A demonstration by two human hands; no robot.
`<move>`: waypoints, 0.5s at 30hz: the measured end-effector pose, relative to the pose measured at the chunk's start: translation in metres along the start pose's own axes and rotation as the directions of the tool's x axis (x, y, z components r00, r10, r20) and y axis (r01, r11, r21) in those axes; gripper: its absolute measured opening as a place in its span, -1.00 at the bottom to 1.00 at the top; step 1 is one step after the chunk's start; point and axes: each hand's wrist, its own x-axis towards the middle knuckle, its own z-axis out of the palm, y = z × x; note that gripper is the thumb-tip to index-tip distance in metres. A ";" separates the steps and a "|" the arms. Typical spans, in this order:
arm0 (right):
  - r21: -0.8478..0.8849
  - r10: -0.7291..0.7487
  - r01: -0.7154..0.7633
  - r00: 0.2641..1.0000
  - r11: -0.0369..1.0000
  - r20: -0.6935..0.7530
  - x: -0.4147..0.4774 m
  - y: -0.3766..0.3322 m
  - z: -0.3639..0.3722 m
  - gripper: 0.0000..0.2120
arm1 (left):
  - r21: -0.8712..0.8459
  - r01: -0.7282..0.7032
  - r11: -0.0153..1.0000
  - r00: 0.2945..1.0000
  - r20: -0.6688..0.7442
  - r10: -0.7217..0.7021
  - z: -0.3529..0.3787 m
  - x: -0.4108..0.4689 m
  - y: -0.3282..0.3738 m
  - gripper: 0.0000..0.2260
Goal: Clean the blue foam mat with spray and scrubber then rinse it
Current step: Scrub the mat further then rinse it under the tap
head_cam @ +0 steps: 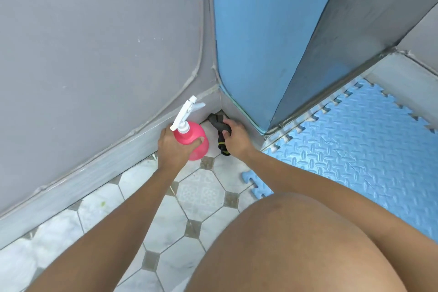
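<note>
A pink spray bottle (192, 137) with a white trigger head stands on the tiled floor near the wall corner, and my left hand (175, 147) is wrapped around its body. My right hand (237, 137) grips a dark grey scrubber (219, 125) with a black and yellow end, which lies in the corner against the wall. The blue foam mat (360, 147), with puzzle-shaped edges and a ridged pattern, lies flat on the floor to the right of both hands.
Grey walls (94, 54) meet at the corner, with a blue door or panel (260, 31) standing open beside it. A metal threshold (331, 95) runs along the mat's far edge. The floor (201, 197) is white octagonal tile. My bare knee (296, 244) fills the lower right.
</note>
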 end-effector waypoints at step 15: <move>-0.071 -0.173 0.190 0.965 0.979 0.198 -0.054 0.050 -0.050 -0.53 | 0.059 -0.424 0.904 0.880 -0.209 0.427 0.030 -0.062 0.034 -0.67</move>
